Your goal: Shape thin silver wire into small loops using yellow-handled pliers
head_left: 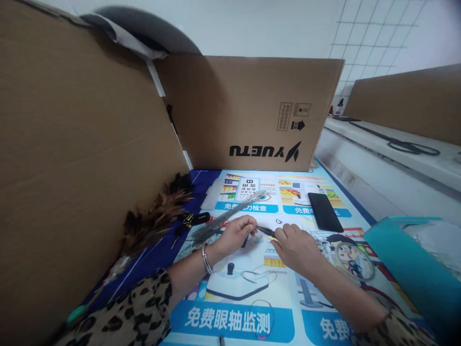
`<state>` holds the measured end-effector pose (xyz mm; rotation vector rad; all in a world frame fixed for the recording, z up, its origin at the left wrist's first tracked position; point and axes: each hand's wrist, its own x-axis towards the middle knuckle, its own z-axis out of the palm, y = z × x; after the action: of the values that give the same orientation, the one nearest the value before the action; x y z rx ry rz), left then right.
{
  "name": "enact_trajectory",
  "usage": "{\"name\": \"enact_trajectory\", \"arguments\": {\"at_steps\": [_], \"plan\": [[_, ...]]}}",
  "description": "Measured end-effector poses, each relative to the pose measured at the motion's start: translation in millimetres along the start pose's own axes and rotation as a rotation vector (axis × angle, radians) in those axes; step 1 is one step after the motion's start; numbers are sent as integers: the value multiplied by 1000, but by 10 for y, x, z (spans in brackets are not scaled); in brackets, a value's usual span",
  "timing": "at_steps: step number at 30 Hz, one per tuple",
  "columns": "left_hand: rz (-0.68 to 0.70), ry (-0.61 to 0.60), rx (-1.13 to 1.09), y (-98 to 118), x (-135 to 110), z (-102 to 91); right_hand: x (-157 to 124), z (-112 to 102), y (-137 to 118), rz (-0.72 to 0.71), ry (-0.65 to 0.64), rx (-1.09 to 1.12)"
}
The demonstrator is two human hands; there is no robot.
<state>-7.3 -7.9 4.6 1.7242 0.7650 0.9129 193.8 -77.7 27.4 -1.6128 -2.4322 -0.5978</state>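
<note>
Near the middle of the table, my right hand (297,247) is closed around the handles of small dark pliers (266,231). The pliers' jaws point left, toward my left hand (237,233). My left fingers are pinched together at the jaw tips; what they hold is too small or hidden to make out. Behind my left hand lies a bundle of thin silvery wires (234,211), slanting across the printed tabletop cover. A small dark bent loop (278,221) rests just beyond the pliers. Thin wire loops (257,276) lie on the cover below my hands.
Cardboard panels (252,105) wall the back and left. A black phone (325,212), a clear round dish (355,261) and a teal box (406,264) stand to the right. Brown feathers (154,214) and a black fob (200,218) lie left. Scissors (414,146) rest on the ledge.
</note>
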Motion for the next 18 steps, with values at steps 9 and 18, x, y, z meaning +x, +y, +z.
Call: {"name": "enact_trajectory", "arguments": {"at_steps": [9, 18], "plan": [[-4, 15, -11, -8, -7, 9, -8, 11, -9, 20, -23, 5], [3, 16, -23, -29, -4, 12, -7, 54, -3, 34, -42, 31]]}}
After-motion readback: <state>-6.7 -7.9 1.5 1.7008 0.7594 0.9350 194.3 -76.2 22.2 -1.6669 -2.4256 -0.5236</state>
